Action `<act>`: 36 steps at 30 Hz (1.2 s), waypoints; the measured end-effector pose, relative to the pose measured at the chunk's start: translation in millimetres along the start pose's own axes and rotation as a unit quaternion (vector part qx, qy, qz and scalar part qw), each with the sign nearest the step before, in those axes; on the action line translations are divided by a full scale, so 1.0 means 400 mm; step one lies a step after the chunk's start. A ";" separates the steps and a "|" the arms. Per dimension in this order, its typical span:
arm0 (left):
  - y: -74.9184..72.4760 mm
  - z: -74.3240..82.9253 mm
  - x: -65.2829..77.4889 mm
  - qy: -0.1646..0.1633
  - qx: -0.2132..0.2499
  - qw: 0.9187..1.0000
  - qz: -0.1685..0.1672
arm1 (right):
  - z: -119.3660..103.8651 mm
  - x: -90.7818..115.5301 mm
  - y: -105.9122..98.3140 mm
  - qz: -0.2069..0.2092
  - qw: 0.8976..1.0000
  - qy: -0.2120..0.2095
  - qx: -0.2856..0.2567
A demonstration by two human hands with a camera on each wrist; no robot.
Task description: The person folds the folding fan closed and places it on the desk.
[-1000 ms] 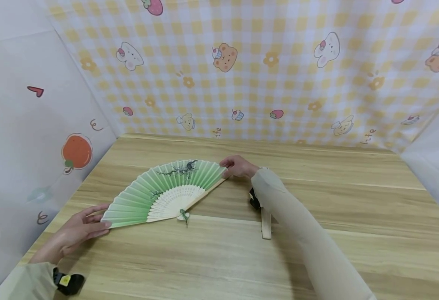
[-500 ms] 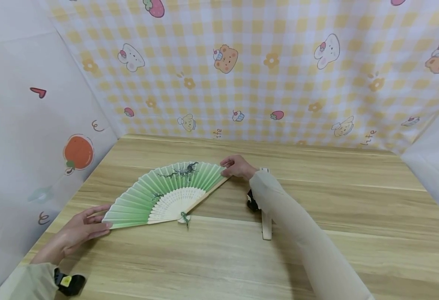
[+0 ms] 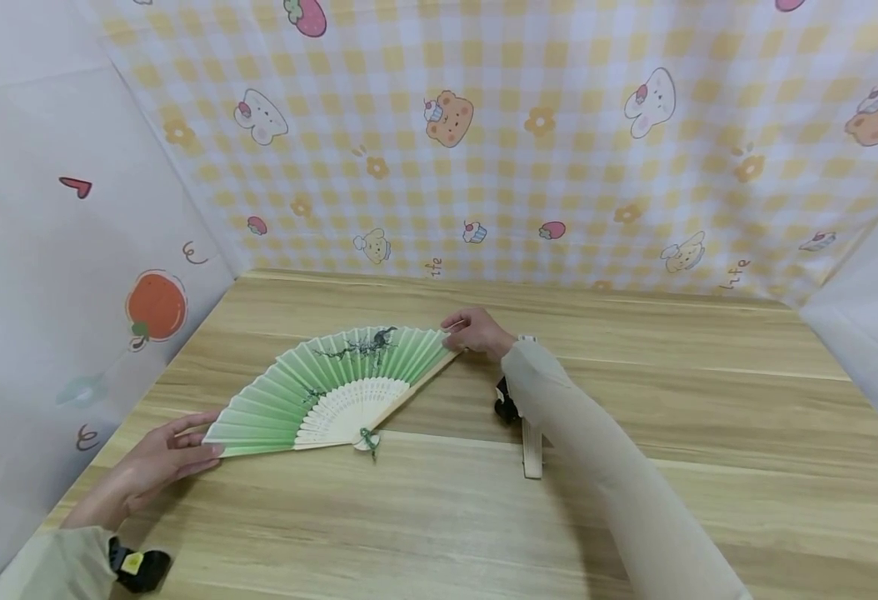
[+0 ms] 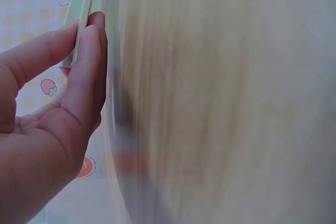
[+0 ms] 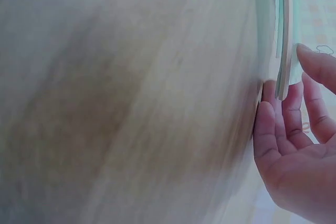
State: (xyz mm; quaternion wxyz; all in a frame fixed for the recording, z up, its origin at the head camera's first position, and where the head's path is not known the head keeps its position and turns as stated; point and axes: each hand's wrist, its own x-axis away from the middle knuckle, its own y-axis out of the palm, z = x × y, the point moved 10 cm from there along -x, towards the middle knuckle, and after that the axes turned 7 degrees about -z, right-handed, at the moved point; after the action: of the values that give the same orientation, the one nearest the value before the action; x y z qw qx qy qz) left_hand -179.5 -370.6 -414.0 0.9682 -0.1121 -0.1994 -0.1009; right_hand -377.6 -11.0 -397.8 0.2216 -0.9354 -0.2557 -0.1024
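Note:
A green folding fan (image 3: pixel 259 412) lies spread on the wooden table, with a dark branch-and-bird print on its leaf and pale pierced ribs. Its pivot, with a green knotted tassel (image 3: pixel 367 440), points toward me. At the fan's left end, my left hand (image 3: pixel 162 457) pinches the outer rib between thumb and fingers, as the left wrist view shows too. My right hand (image 3: pixel 478 332) holds the far right corner, thumb on top and fingertips beneath the edge. In the right wrist view the guard stick (image 5: pixel 286 40) stands between the right thumb (image 5: pixel 315 64) and fingers.
A narrow pale wooden piece (image 3: pixel 532 454) lies right of the fan, partly hidden by my right sleeve (image 3: pixel 596 450). The wooden table (image 3: pixel 709 375) is bounded by a yellow checked cloth (image 3: pixel 544 167) behind and a white printed sheet (image 3: pixel 49 275) on the left.
The fan's pivot end has shifted very slightly toward me, and its right guard reaches a little farther right. Both hands stay almost in place.

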 end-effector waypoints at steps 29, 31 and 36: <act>0.002 0.004 0.010 0.024 0.041 0.999 -0.019 | 0.034 0.022 0.012 -0.036 0.993 0.031 -0.112; 0.003 0.006 0.011 0.030 0.041 0.999 -0.020 | 0.034 0.026 0.011 -0.032 0.992 0.031 -0.121; -0.002 0.008 0.010 0.036 0.051 0.998 -0.011 | 0.037 0.032 0.007 -0.023 0.988 0.027 -0.152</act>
State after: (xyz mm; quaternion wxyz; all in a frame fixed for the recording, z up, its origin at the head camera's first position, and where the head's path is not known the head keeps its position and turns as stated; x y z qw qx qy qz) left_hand -177.2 -371.1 -409.5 0.9782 -0.0563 -0.1701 -0.1048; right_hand -364.4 -0.7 -408.0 0.0814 -0.9490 -0.2522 -0.1707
